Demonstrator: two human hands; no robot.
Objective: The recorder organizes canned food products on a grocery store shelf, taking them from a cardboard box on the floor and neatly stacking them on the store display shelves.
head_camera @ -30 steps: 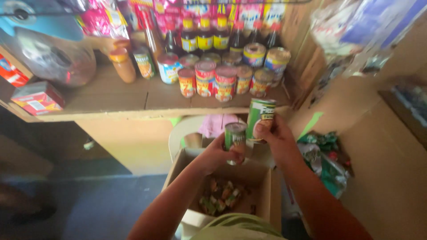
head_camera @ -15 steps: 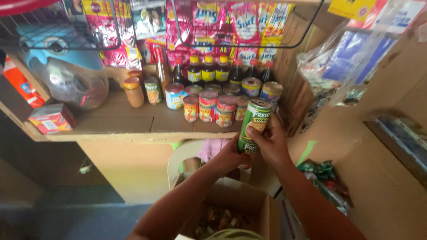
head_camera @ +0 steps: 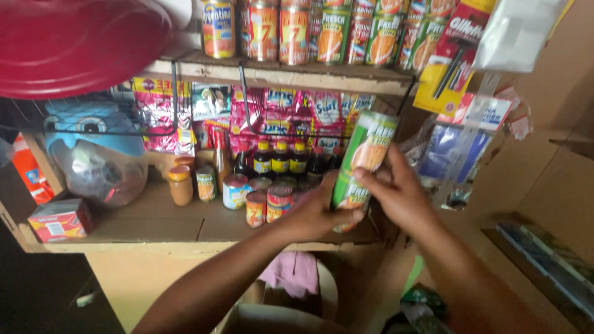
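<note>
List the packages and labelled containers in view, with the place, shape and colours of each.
Two stacked green cans with orange label art: held by left hand and right hand.
Row of tall orange and green cans: top shelf.
Pink and blue sachet strips: hanging under the top shelf.
Dark bottles with yellow caps: lower shelf, back.
Small red box: lower shelf, left.

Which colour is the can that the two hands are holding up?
The can is mainly green, with an orange picture on its label. The head view shows it best.
</note>
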